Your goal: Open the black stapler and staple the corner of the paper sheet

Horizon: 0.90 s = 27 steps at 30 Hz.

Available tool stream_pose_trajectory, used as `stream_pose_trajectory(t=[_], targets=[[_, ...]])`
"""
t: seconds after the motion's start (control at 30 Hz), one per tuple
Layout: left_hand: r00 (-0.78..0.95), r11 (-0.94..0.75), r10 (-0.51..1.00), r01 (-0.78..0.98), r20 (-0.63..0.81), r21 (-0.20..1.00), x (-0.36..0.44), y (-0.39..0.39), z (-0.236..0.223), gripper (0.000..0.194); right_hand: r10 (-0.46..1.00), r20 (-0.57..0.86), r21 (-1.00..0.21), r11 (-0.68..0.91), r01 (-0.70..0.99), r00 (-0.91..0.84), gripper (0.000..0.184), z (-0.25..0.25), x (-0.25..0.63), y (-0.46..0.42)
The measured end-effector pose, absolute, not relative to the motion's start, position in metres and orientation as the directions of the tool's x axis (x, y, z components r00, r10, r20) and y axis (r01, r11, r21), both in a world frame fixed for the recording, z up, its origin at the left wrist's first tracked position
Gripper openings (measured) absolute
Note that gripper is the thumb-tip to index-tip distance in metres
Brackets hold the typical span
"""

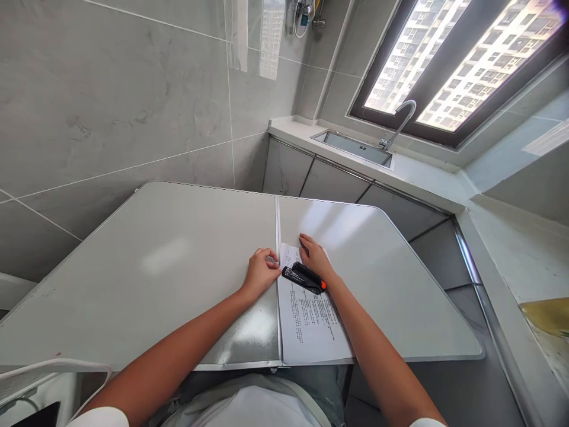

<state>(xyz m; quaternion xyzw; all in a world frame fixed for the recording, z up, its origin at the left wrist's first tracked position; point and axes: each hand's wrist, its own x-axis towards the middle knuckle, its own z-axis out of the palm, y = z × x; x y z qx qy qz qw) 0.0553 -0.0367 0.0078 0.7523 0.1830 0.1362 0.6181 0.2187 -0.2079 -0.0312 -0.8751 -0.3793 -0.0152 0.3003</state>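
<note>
On the near side of a broad, pale-grey table (155, 302) with a metal seam, one black stapler with an orange end (304, 279) lies slantwise on white printed paper (311, 332); the number of sheets cannot be told. The left hand (262, 274) is just left of the stapler, its fingers curled and the thumb and forefinger drawn close together at the seam by the paper's left edge; whether they pinch anything cannot be told. The right hand (315, 260) lies at the paper's far right corner, fingers loosely extended and apart, gripping nothing, fingertips reaching onto the table. The stapler's orange end points right, beside the right wrist. At the far right are one rectangular steel sink (326, 141) and one curved chrome tap (403, 121), below two bright window panes (480, 65).
</note>
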Motion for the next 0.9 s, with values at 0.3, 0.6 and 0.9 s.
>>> stream_pose_trajectory(t=[0.3, 0.6, 0.9], targets=[[0.883, -0.311, 0.428, 0.344, -0.193, 0.886, 0.049, 0.043, 0.020, 0.029, 0.766, 0.298, -0.519, -0.371, 0.771, 0.569, 0.048, -0.034, 0.187, -0.137], [0.874, -0.525, 0.412, 0.460, -0.259, 0.716, 0.042, 0.075, 0.032, 0.051, 0.822, 0.283, -0.543, -0.288, 0.789, 0.494, 0.043, -0.022, 0.182, -0.093], [0.886, -0.652, 0.346, 0.463, -0.308, 0.600, 0.022, 0.130, 0.037, 0.048, 0.873, 0.286, -0.547, -0.189, 0.816, 0.394, 0.046, -0.025, 0.186, -0.029]])
